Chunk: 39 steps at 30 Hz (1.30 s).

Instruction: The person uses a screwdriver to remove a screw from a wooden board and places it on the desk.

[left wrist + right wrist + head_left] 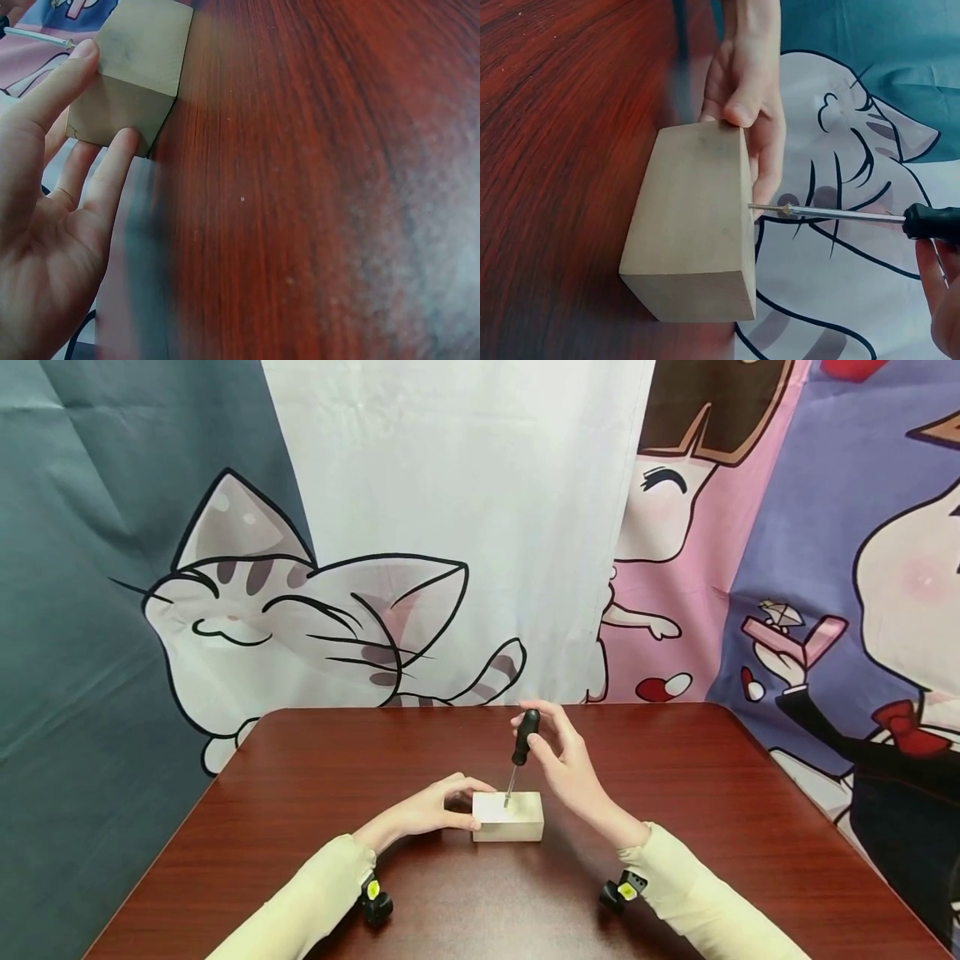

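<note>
A pale wooden block [508,832] lies on the table in front of me. My left hand [422,810] grips its left end, thumb at the near edge and fingers round the far side. My right hand [576,770] holds a screwdriver [527,737] by its black handle, between thumb and fingers. The shaft slants down to the block's top face. In the right wrist view a thin brass-coloured screw [766,207] sticks out of that face, with the screwdriver's tip at its head. The left wrist view shows the left fingertips [126,141] against the block's end.
The dark red-brown wooden table [337,752] stretches out around the block. Behind it hangs a cloth backdrop [480,485] with a cartoon cat and figures. Small black wrist cameras [377,906] sit at both pale yellow sleeves [705,885].
</note>
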Motion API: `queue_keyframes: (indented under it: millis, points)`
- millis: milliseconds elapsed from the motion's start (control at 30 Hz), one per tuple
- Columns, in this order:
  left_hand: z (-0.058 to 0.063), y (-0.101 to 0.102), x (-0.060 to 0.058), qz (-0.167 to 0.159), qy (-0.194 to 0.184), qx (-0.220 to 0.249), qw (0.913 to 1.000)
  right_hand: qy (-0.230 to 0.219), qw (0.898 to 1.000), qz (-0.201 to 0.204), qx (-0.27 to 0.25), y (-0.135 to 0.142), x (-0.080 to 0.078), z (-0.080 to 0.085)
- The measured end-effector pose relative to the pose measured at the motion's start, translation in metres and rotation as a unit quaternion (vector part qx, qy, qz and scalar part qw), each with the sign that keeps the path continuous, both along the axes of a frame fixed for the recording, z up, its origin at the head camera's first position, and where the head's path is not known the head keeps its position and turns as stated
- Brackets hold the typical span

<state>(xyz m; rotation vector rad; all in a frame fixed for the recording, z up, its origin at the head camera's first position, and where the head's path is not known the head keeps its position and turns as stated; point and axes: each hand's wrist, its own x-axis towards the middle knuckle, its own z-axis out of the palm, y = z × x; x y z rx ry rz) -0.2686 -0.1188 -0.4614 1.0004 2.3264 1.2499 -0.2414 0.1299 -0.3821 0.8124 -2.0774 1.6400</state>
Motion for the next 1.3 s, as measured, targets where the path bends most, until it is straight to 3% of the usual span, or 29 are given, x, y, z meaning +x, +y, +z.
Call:
queue_keyframes:
  millis: [133,233,400,567,933,1000,1167,1300]
  points:
    - [-0.002,0.0,0.0,-0.005,0.005,0.005,1.0,0.012,0.998,-0.059,0.009,-0.006,0.009,0.007]
    - [-0.002,0.0,-0.001,-0.004,0.005,0.006,1.0,0.023,0.997,-0.076,0.019,-0.009,0.017,0.018]
    - [-0.003,-0.001,-0.002,-0.003,0.006,0.008,1.0,0.026,0.998,-0.05,0.02,-0.009,0.024,0.028]
    - [-0.004,0.0,-0.002,-0.002,0.008,0.011,0.9999,0.031,0.998,-0.041,0.026,-0.007,0.022,0.028]
    - [-0.003,0.0,-0.001,0.004,-0.007,0.004,1.0,0.001,1.0,0.015,-0.011,0.0,0.0,0.001]
    - [-0.004,0.0,-0.001,0.001,-0.004,0.006,1.0,0.004,1.0,0.002,-0.007,0.001,0.0,-0.001]
    - [-0.005,0.0,-0.002,-0.005,0.004,0.011,0.9999,0.021,0.996,-0.083,0.027,-0.001,0.006,0.004]
    - [-0.004,0.0,-0.002,-0.002,0.002,0.005,1.0,0.013,0.996,-0.089,0.026,-0.004,0.015,0.017]
